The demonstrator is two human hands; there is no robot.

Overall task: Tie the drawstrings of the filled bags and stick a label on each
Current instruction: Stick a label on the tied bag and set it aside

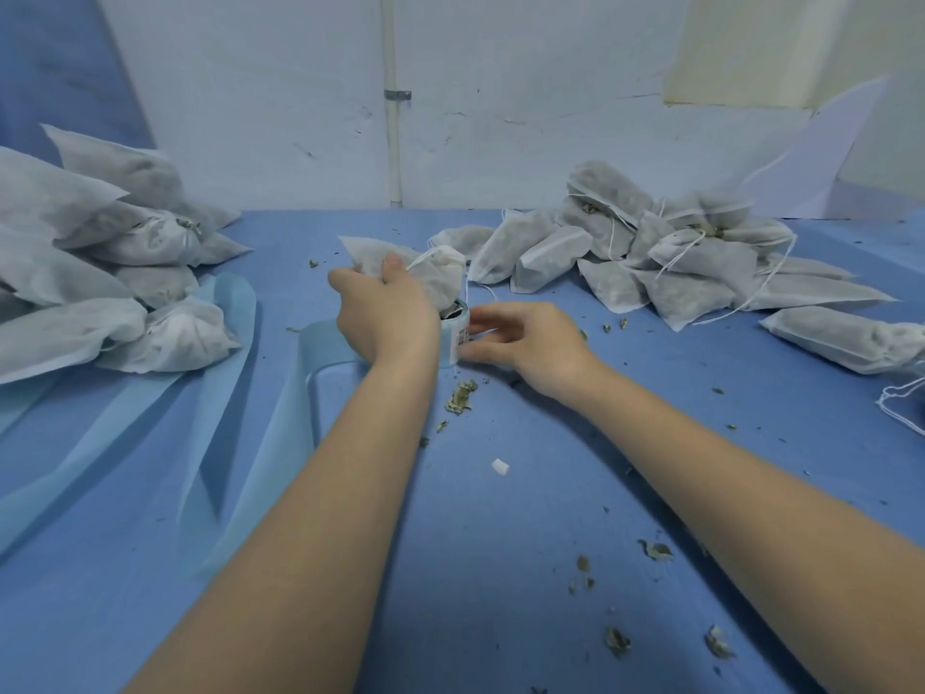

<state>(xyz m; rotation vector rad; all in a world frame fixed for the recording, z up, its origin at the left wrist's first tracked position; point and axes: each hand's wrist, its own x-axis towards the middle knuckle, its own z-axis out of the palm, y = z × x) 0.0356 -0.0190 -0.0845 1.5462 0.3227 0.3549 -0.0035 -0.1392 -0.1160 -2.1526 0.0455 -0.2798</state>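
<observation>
At the middle of the blue surface [500, 568], my left hand [385, 313] grips a filled white drawstring bag [430, 273] by its gathered neck, holding it up just above the label roll [453, 338], while my right hand [520, 338] sits against the roll's right side, thumb and fingers curled in to pinch at the label strip there. A heap of bags [650, 252] lies far right with loose strings trailing, another pile [100, 273] sits far left beside pale blue backing tape [240, 393], and dried herb crumbs [463, 393] are scattered near my wrists.
</observation>
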